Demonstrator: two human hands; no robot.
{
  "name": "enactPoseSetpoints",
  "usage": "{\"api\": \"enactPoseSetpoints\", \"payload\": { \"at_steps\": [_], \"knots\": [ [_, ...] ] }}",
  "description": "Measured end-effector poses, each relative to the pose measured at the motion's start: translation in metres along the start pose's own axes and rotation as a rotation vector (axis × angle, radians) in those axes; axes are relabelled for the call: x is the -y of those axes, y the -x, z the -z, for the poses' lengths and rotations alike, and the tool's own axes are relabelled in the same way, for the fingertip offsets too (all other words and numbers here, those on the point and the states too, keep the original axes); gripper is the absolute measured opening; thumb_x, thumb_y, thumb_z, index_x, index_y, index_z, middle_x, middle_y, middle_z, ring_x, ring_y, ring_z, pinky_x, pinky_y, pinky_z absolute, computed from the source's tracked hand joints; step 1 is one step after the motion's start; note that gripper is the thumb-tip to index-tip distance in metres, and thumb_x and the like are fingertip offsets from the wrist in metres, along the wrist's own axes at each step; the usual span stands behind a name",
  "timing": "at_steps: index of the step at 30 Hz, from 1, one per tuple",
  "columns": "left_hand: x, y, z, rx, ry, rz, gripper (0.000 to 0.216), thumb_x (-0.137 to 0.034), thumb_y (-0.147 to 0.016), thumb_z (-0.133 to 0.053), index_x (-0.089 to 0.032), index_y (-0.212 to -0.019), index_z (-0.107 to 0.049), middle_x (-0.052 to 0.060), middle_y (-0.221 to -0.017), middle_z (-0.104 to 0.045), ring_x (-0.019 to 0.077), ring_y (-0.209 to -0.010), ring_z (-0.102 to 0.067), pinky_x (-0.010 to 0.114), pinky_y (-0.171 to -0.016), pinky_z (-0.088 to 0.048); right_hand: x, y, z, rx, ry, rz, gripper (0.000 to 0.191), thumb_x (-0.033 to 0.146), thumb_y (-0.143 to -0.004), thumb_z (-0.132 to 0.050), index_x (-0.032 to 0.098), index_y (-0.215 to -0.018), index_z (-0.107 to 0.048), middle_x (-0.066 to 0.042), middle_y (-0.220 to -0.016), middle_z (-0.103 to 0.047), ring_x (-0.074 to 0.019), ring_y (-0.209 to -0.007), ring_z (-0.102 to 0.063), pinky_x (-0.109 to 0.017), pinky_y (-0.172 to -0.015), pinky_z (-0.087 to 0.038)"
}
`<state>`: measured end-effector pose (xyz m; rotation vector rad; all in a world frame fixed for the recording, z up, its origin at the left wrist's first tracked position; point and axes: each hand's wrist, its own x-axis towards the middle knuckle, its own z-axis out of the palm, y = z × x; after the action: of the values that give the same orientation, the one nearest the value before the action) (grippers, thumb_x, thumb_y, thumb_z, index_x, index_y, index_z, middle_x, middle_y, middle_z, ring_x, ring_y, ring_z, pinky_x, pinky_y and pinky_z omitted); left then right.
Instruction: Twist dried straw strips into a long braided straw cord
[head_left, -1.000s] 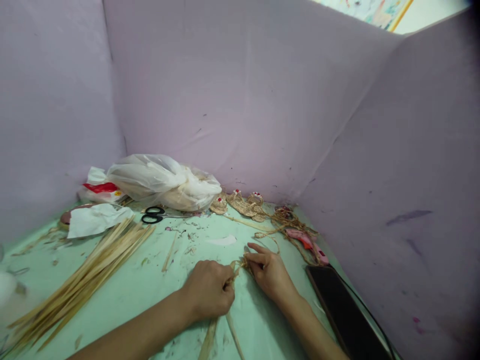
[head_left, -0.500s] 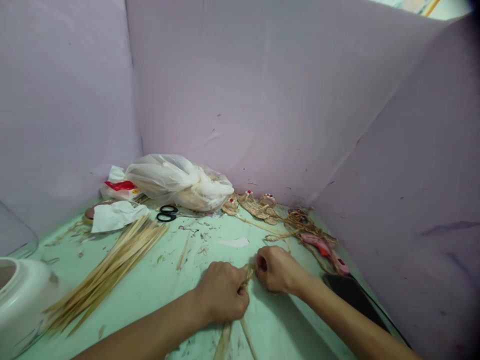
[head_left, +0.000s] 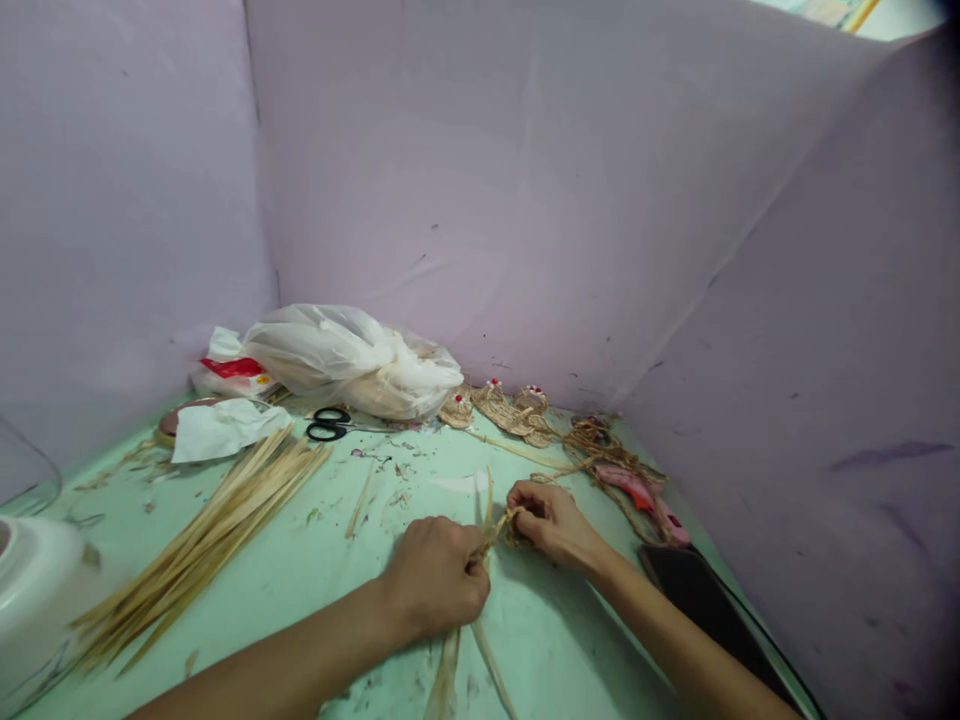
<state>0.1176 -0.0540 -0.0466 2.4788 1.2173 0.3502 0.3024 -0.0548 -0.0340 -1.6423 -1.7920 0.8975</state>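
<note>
My left hand [head_left: 441, 578] is closed around a bunch of flat straw strips [head_left: 459, 660] that trail toward me over the mint-green table [head_left: 300, 570]. Just to its right, my right hand [head_left: 551, 520] pinches the twisted straw end [head_left: 504, 526] that runs between the two hands. One loose strip [head_left: 487, 495] sticks up between them. Both fists rest low on the table.
A long bundle of straw strips [head_left: 210, 535] lies at left, beside a white tissue [head_left: 221, 428] and black scissors [head_left: 330, 425]. A plastic bag [head_left: 352, 358] sits at the back, with small woven straw pieces [head_left: 510, 410], a pink tool [head_left: 641, 497], a dark phone [head_left: 697, 600] and a white container [head_left: 34, 580]. Purple panels wall in the table.
My right hand has gone from fingers partly stretched to a tight pinch on the twist and shifted slightly back. A strip end has risen between the hands. The view has swung left.
</note>
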Motion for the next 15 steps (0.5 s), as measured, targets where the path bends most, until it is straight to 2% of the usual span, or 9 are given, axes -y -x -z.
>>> {"api": "enactPoseSetpoints", "payload": {
  "at_steps": [5,8,11,15],
  "knots": [
    [0.000,-0.009,0.000,-0.030,0.194,0.179,0.015,-0.022,-0.061,-0.045,-0.018,-0.057,-0.059,0.001,-0.057,-0.057,0.0130,-0.055,-0.050,0.021,-0.050,-0.030,-0.004,-0.005,0.007,0.026,-0.432,-0.090,0.015,0.028,-0.061,-0.054,0.015,-0.059,-0.048,-0.003,-0.071,-0.058,-0.0076,-0.050,-0.042,-0.019,-0.044,-0.031],
    [0.004,-0.023,-0.001,-0.042,0.417,0.284,0.014,-0.021,-0.059,-0.045,-0.016,-0.049,-0.054,-0.001,-0.048,-0.048,0.0110,-0.050,-0.045,0.019,-0.046,-0.028,-0.004,-0.014,0.009,-0.002,-0.569,-0.200,0.024,0.038,-0.063,-0.058,0.015,-0.061,-0.049,0.000,-0.058,-0.052,-0.0062,-0.044,-0.037,-0.018,-0.039,-0.025],
    [0.010,-0.042,-0.001,-0.032,0.515,0.359,0.014,-0.021,-0.058,-0.045,-0.015,-0.048,-0.053,-0.002,-0.044,-0.044,0.0105,-0.046,-0.042,0.019,-0.044,-0.027,-0.005,-0.036,0.007,-0.123,-0.531,-0.275,0.026,0.039,-0.063,-0.060,0.015,-0.061,-0.051,0.003,-0.050,-0.047,-0.0050,-0.039,-0.031,-0.018,-0.036,-0.020],
    [0.014,-0.066,0.004,-0.071,0.350,0.407,0.015,-0.022,-0.058,-0.045,-0.016,-0.053,-0.057,0.002,-0.051,-0.053,0.0147,-0.053,-0.050,0.022,-0.047,-0.029,-0.010,-0.077,0.002,-0.342,-0.366,-0.279,0.023,0.036,-0.062,-0.060,0.013,-0.063,-0.056,0.005,-0.045,-0.044,-0.0049,-0.037,-0.029,-0.019,-0.038,-0.021]
  ]
}}
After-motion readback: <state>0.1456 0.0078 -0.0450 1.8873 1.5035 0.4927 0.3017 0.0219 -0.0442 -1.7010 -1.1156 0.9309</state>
